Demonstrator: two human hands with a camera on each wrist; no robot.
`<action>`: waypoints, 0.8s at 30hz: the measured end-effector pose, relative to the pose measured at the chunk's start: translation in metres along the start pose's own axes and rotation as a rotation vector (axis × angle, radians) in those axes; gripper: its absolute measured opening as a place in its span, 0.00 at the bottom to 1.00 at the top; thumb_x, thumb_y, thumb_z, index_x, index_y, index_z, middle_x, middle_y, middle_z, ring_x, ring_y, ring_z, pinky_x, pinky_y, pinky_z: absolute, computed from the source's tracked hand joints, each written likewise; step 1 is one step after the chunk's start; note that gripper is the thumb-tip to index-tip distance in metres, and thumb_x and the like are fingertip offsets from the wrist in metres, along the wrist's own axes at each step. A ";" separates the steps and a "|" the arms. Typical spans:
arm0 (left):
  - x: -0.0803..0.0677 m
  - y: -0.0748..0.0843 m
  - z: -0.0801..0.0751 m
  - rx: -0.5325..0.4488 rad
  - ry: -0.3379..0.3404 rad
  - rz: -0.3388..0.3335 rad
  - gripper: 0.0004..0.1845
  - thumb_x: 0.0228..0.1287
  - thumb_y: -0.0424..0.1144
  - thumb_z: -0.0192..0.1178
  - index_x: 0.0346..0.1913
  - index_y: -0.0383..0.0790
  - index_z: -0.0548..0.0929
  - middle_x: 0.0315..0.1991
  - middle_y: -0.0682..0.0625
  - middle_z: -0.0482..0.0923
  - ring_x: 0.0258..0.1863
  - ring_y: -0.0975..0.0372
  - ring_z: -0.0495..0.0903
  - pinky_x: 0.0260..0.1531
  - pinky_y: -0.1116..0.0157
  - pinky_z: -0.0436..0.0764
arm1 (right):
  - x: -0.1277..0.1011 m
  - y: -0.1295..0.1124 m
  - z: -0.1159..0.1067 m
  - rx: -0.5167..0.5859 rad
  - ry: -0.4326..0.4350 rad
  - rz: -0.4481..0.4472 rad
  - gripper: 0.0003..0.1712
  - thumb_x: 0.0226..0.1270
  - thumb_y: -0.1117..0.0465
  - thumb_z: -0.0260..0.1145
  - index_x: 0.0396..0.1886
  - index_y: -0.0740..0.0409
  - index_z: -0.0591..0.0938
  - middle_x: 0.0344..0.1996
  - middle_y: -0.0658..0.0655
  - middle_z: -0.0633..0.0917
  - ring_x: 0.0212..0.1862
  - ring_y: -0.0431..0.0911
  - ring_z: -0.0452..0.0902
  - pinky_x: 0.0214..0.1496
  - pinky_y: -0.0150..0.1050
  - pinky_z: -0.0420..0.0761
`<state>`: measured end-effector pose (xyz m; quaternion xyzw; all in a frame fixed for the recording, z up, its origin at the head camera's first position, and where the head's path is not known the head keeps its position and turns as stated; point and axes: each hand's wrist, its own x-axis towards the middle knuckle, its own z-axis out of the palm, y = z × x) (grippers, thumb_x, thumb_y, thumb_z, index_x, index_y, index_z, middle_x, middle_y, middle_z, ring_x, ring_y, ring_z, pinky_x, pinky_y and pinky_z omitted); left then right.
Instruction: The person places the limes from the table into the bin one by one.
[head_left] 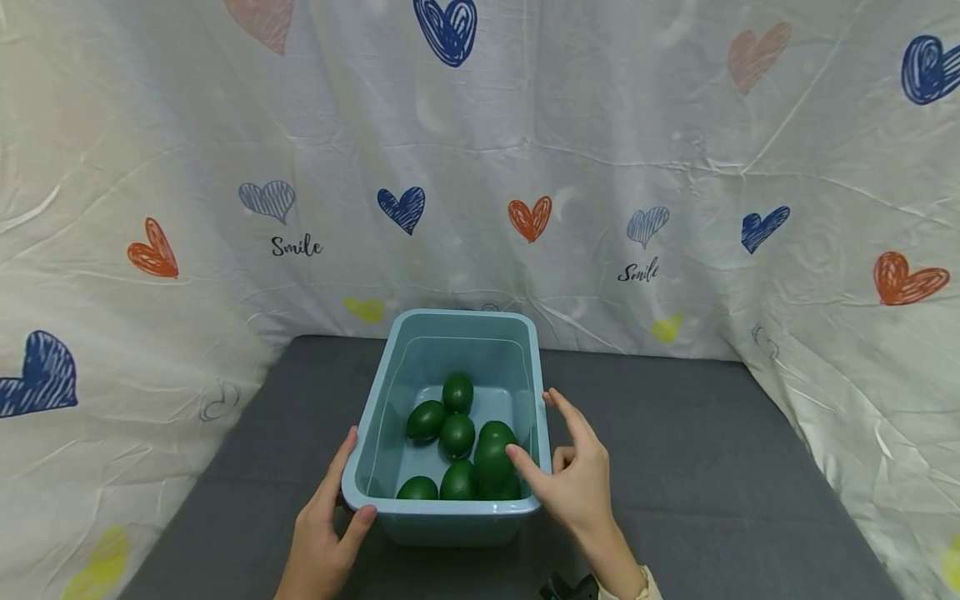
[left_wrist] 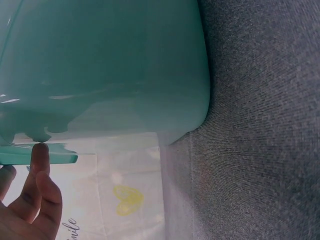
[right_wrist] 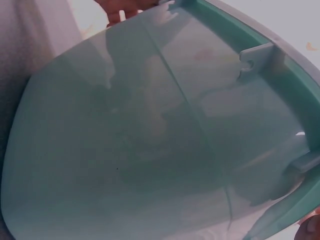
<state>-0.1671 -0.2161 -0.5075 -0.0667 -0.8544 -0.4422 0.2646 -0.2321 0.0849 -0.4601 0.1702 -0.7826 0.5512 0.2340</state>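
A light blue plastic bin (head_left: 457,506) stands on the grey table, long side pointing away from me. Inside it lie several dark green avocados (head_left: 426,420), most toward its near end and right side. My left hand (head_left: 324,527) holds the near left corner, thumb at the front rim and fingers along the left side. In the left wrist view, fingers (left_wrist: 40,157) reach up under the rim against the outer wall. On the right side, my right hand (head_left: 581,477) grips the rim, its thumb over the edge above the avocados and its index finger on the outside.
Grey cloth covers the table (head_left: 675,467) on both sides of the bin. A white curtain (head_left: 465,275) printed with hearts and "Smile" hangs behind and beside it. Something small and black (head_left: 566,587) shows beside the right wrist.
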 end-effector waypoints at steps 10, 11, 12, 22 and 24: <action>-0.001 -0.002 -0.001 -0.009 -0.001 -0.004 0.48 0.69 0.33 0.69 0.86 0.58 0.57 0.82 0.52 0.62 0.73 0.80 0.62 0.61 0.85 0.63 | -0.004 0.005 -0.002 0.012 0.021 -0.006 0.41 0.61 0.61 0.83 0.74 0.50 0.77 0.64 0.55 0.84 0.09 0.28 0.57 0.11 0.27 0.60; -0.002 -0.002 -0.001 -0.004 -0.007 -0.005 0.49 0.69 0.33 0.69 0.86 0.58 0.57 0.82 0.52 0.62 0.74 0.80 0.62 0.62 0.85 0.63 | -0.005 0.007 -0.003 0.010 0.023 0.000 0.40 0.61 0.61 0.82 0.73 0.51 0.78 0.63 0.55 0.85 0.09 0.28 0.57 0.11 0.27 0.60; -0.003 -0.002 -0.002 0.018 -0.012 -0.009 0.49 0.68 0.33 0.70 0.86 0.58 0.56 0.82 0.51 0.63 0.73 0.78 0.64 0.61 0.85 0.64 | -0.007 0.009 -0.004 0.007 0.023 0.009 0.38 0.62 0.62 0.82 0.72 0.51 0.78 0.62 0.55 0.85 0.09 0.28 0.58 0.11 0.27 0.61; 0.016 -0.020 -0.046 0.428 -0.498 -0.099 0.74 0.44 0.70 0.80 0.87 0.42 0.49 0.66 0.38 0.81 0.61 0.41 0.80 0.66 0.25 0.52 | -0.010 0.040 -0.034 -0.283 -0.093 0.160 0.14 0.74 0.52 0.73 0.51 0.54 0.87 0.37 0.51 0.87 0.26 0.38 0.82 0.31 0.40 0.83; 0.022 -0.033 -0.052 0.485 -0.573 -0.117 0.72 0.42 0.73 0.79 0.85 0.39 0.58 0.68 0.37 0.79 0.65 0.36 0.76 0.65 0.21 0.49 | -0.008 0.053 -0.043 -0.421 -0.145 0.141 0.15 0.73 0.48 0.74 0.47 0.54 0.89 0.40 0.53 0.89 0.39 0.46 0.87 0.44 0.51 0.86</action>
